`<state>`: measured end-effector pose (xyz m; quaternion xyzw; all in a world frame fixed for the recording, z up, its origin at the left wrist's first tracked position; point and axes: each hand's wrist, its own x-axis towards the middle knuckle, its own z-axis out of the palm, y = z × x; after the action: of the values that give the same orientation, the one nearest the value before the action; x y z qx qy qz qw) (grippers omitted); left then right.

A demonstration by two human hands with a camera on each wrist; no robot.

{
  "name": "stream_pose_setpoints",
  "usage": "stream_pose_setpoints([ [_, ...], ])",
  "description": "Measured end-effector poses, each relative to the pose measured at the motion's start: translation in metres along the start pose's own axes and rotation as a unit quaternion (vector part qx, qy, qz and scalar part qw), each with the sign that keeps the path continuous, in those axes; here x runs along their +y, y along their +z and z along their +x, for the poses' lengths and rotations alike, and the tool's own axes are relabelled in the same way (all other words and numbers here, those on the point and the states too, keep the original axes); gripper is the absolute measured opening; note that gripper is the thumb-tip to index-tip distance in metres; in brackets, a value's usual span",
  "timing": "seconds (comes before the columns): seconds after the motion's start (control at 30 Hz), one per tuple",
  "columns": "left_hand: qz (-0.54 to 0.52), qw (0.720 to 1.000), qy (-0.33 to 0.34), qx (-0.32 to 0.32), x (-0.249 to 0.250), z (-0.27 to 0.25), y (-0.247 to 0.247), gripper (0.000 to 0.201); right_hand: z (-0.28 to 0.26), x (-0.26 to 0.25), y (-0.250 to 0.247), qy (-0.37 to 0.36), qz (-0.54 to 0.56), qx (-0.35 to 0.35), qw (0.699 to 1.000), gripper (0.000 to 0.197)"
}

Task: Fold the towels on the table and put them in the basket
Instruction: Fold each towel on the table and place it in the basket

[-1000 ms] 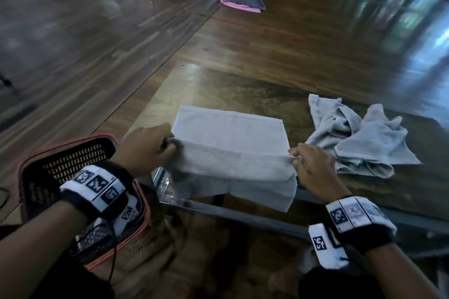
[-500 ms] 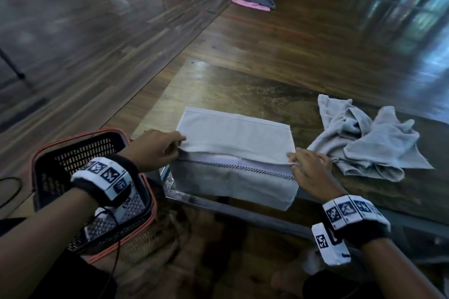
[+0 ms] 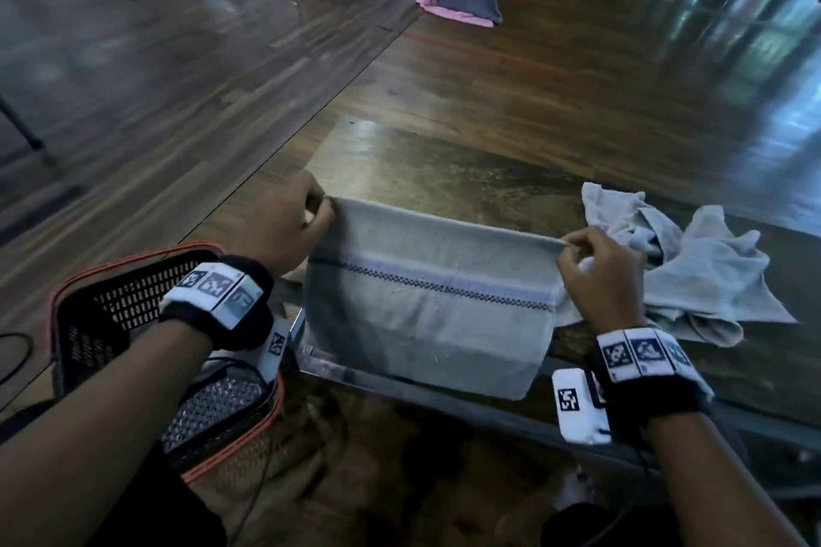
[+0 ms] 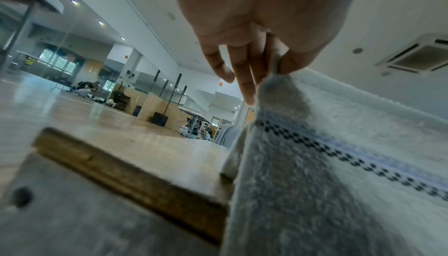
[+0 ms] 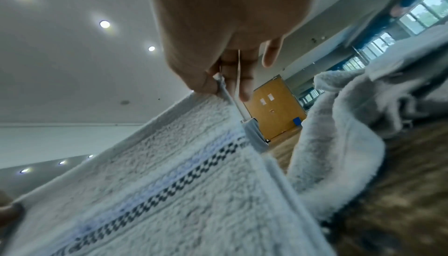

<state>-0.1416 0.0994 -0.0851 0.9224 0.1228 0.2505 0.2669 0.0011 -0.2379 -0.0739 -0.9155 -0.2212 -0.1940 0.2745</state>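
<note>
**Towel lifted by its top corners at the counter's near edge**

My left hand (image 3: 284, 227) pinches the top left corner of the grey towel (image 3: 426, 302) between thumb and fingers — the left wrist view shows the cloth squeezed at the thumb tip while the other fingers (image 4: 244, 80) reach down behind it. My right hand (image 3: 599, 275) has the same kind of grip on the top right corner, thumb pressed against the hem, as the right wrist view shows. Both grips are closed on the cloth, nothing else in them.

The towel stretches between my hands, its top edge raised off the counter (image 3: 466, 173) and its lower part draped over the near edge. A blue band with a dark checked line runs across it below the top edge.

A second towel (image 3: 693, 266) lies crumpled on the counter just right of my right hand — whether it touches the held one I cannot tell. The black basket (image 3: 106, 315) with an orange rim sits below the counter's left end, under my left wrist.
</note>
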Motion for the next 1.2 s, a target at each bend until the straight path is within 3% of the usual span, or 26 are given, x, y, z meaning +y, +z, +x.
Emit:
stream_pose_setpoints([
  [0.13, 0.055, 0.998, -0.002, -0.025, -0.002, 0.02, 0.012, 0.009, 0.014, 0.003, 0.016, 0.02, -0.01, -0.006, 1.0, 0.008],
  [0.43, 0.167, 0.956, -0.073, -0.23, -0.02, 0.036, 0.039, 0.009, 0.025, 0.032, 0.058, 0.005, -0.101, -0.214, 0.972, 0.009],
  [0.63, 0.212, 0.95, -0.032, -0.225, -0.012, 0.039, 0.045, 0.007, 0.028, 0.032, 0.063, 0.012, -0.093, -0.27, 0.958, 0.009],
  [0.73, 0.221, 0.949, -0.023, -0.224, -0.01, 0.038, 0.045, 0.008, 0.028, 0.029, 0.061, 0.008, -0.096, -0.26, 0.961, 0.011],
  [1.0, 0.1, 0.97, -0.041, -0.218, -0.014, 0.021, 0.025, 0.01, 0.027, 0.028, 0.054, -0.019, -0.08, -0.257, 0.963, 0.015],
  [1.2, 0.057, 0.987, -0.005, -0.152, -0.018, 0.005, -0.006, 0.017, 0.021, 0.015, 0.039, -0.041, 0.03, -0.22, 0.974, 0.019],
])
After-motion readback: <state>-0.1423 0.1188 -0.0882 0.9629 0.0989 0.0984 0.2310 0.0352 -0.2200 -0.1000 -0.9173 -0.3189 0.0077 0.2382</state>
